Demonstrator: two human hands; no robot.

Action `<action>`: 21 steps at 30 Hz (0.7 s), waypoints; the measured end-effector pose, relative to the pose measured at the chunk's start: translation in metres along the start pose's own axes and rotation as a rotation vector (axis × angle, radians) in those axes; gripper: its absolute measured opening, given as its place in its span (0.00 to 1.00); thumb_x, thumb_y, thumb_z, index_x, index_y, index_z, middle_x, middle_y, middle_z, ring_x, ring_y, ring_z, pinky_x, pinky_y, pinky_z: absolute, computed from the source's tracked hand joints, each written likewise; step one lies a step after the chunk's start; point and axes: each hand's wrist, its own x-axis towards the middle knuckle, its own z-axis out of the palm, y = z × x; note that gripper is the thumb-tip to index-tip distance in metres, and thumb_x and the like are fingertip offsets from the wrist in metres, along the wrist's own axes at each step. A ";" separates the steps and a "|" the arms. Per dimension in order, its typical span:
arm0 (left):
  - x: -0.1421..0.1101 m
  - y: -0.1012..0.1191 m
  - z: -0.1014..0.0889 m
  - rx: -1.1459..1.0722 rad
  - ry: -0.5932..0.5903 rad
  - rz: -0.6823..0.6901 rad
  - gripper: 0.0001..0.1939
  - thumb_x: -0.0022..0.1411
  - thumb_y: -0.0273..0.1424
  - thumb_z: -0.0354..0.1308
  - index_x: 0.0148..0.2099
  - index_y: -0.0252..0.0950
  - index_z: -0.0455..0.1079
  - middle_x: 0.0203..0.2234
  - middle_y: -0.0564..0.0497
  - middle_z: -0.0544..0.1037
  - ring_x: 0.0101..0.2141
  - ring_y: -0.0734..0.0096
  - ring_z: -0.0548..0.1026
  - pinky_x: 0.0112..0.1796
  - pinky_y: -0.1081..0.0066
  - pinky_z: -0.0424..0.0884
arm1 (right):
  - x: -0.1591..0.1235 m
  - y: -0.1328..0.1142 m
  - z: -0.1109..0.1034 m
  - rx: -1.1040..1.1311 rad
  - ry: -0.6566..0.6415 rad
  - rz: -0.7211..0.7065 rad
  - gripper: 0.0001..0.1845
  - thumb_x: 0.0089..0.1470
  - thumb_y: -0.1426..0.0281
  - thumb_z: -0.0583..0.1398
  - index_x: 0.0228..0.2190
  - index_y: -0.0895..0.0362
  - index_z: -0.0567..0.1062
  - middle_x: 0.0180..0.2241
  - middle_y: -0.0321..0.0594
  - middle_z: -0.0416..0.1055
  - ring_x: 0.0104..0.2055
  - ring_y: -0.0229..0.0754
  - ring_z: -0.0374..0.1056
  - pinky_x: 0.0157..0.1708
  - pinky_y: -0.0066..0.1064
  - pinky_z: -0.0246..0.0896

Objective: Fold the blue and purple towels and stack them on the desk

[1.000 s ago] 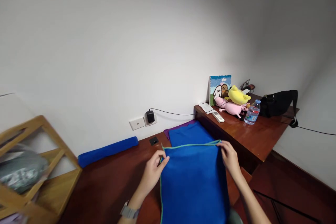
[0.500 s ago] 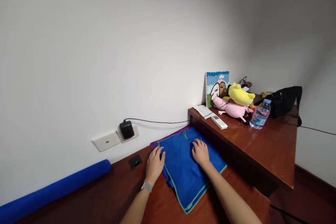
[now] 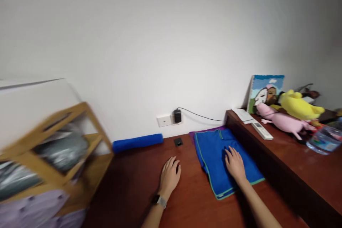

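Observation:
A folded blue towel (image 3: 213, 156) with green edging lies at the right of the brown desk, against the raised shelf. Part of a purple cloth (image 3: 191, 136) shows beneath its far edge. My right hand (image 3: 235, 164) rests on the towel, fingers spread and holding nothing. Left of the towel, my left hand (image 3: 170, 175) is over bare desk, its fingers loosely stretched; a watch with a grey band is on that wrist. Along the wall lies a rolled blue cloth (image 3: 137, 142), apart from both hands.
On the raised shelf (image 3: 291, 160) are a remote (image 3: 262, 131), a pink plush toy (image 3: 283, 121), a yellow plush toy (image 3: 299, 105), a picture (image 3: 267, 89) and a water bottle (image 3: 324, 139). A black plug adapter (image 3: 177, 115) trails a cable. A wooden rack (image 3: 98, 124) stands left.
The view has turned left, bringing the wooden rack into sight. My left hand has come off the towel's left edge and moved left over the desk. My right hand stays on the towel.

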 end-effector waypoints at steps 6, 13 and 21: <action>-0.093 -0.117 -0.096 0.166 0.094 -0.222 0.22 0.70 0.36 0.46 0.52 0.39 0.80 0.55 0.41 0.83 0.57 0.52 0.77 0.59 0.54 0.72 | -0.072 -0.125 0.001 0.405 -0.112 -0.288 0.21 0.68 0.64 0.49 0.46 0.48 0.83 0.49 0.49 0.78 0.54 0.55 0.73 0.59 0.45 0.67; -0.104 -0.134 -0.108 0.157 0.167 -0.232 0.20 0.70 0.34 0.47 0.51 0.40 0.79 0.50 0.41 0.83 0.52 0.52 0.78 0.55 0.55 0.72 | -0.011 -0.312 0.038 0.573 -0.346 -0.203 0.16 0.64 0.73 0.55 0.40 0.53 0.83 0.45 0.42 0.84 0.51 0.49 0.78 0.54 0.33 0.69; -0.109 -0.139 -0.093 0.105 0.182 -0.195 0.20 0.68 0.30 0.49 0.55 0.45 0.78 0.51 0.43 0.83 0.53 0.52 0.77 0.57 0.50 0.70 | 0.082 -0.377 0.091 0.423 -0.326 0.057 0.15 0.61 0.71 0.63 0.48 0.60 0.82 0.46 0.52 0.83 0.47 0.50 0.80 0.45 0.33 0.69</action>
